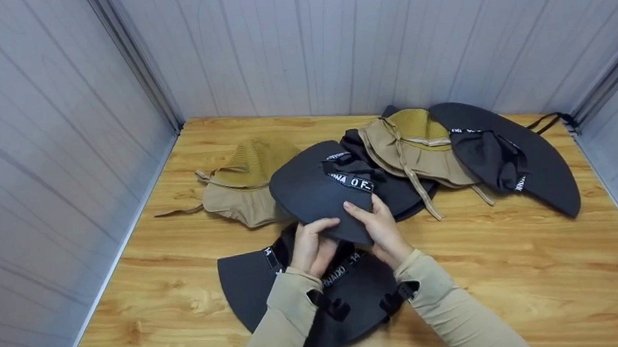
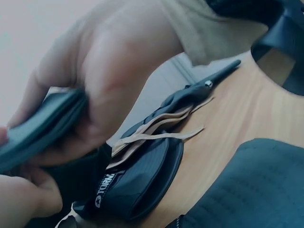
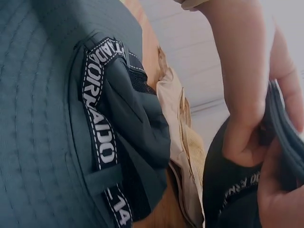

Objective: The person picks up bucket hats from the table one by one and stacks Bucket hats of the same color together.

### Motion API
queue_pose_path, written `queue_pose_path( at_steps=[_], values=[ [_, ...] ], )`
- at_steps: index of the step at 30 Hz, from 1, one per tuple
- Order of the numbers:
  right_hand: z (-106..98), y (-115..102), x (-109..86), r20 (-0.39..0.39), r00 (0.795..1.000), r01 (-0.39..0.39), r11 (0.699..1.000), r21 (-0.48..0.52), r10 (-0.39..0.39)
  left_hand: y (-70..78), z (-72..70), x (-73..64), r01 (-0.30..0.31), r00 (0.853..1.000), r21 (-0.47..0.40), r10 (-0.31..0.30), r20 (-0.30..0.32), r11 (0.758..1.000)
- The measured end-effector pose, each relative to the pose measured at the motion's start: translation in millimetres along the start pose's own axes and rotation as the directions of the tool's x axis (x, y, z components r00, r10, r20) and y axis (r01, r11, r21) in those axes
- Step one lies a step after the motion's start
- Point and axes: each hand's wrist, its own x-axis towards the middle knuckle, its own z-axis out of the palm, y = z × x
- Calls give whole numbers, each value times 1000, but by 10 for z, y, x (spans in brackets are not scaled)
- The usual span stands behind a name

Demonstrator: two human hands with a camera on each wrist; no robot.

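Stretching beneath the folded dark hat (image 1: 308,196), a wood-grain tabletop (image 1: 552,269) carries several more hats. A wide-brimmed dark hat (image 1: 541,170) lies well to the right of the folded dark hat; a near dark hat (image 1: 355,323) lies on its near side, partly behind the sleeves (image 1: 278,327). One tan hat (image 1: 431,168) sits to its right, and a second tan hat (image 1: 242,204) to its left, partly hidden by it. The left hand (image 1: 312,246) and right hand (image 1: 382,227) both grip its near edge, thumbs on top, fingers closed underneath. White lettering marks its band (image 1: 352,182).
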Motion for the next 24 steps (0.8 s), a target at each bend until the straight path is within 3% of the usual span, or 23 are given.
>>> queue_pose_path(
  at_steps=[5, 9, 17, 24],
  values=[
    [-70, -68, -14, 45, 999, -9, 1000, -12, 10, 153, -25, 11, 122, 993, 20, -122, 1, 992],
    [-153, -91, -7, 47, 998, -31, 999, -19, 32, 253, -58, 35, 178, 984, 27, -178, -12, 984],
    [-358, -220, -10, 83, 993, -75, 993, -86, 82, 356, -129, 32, 236, 972, 12, -235, -27, 972],
    [-517, -316, 17, 98, 990, -90, 988, -126, 103, 365, -165, 14, 244, 970, 61, -243, -14, 968]
  ],
)
